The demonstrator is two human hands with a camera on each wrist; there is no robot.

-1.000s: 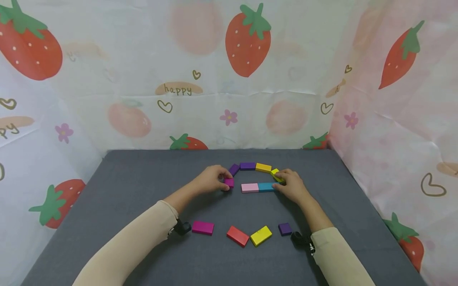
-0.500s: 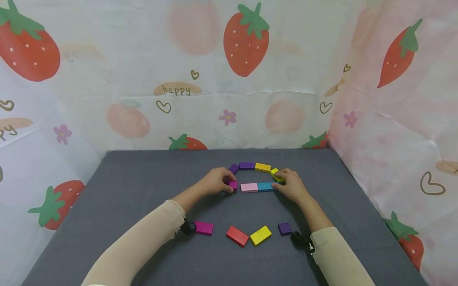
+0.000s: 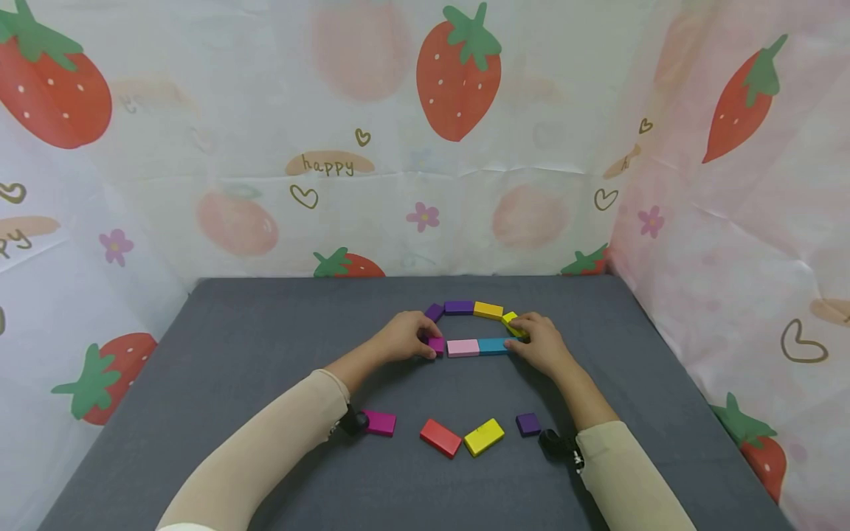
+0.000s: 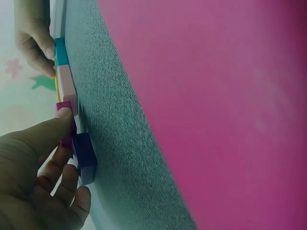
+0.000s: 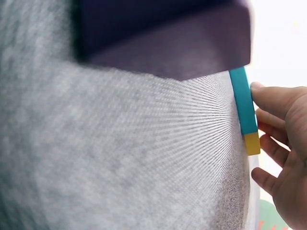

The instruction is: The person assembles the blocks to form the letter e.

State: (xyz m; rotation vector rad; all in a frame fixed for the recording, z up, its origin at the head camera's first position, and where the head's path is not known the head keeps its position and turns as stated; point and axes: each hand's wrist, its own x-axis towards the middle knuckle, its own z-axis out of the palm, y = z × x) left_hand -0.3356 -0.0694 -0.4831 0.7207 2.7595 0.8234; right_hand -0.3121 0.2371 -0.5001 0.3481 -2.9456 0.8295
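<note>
My left hand [image 3: 406, 335] pinches a small magenta block [image 3: 436, 345] between thumb and fingers, right beside the left end of a pink block [image 3: 462, 349]. A blue block [image 3: 493, 346] continues that row to the right. On the blue block's right part rests the thumb of my right hand [image 3: 543, 343], while its relaxed fingers touch a yellow block [image 3: 509, 318] behind. An arc runs behind the row: a small purple block [image 3: 434, 313], a longer purple block [image 3: 459, 307], an orange-yellow block [image 3: 488, 311] and the yellow one. In the left wrist view the purple block [image 4: 85, 158] stands close to the magenta one.
Nearer on the grey table [image 3: 279, 317] lie a magenta block [image 3: 381, 423], partly behind the left wrist camera, a red block [image 3: 440, 438], a yellow block [image 3: 484, 437] and a short purple block [image 3: 528, 425]. A strawberry-print curtain [image 3: 425, 221] stands along the back and sides.
My left hand has moved right with the small magenta block, bringing it close to the pink block's left end. The right hand has stayed in place.
</note>
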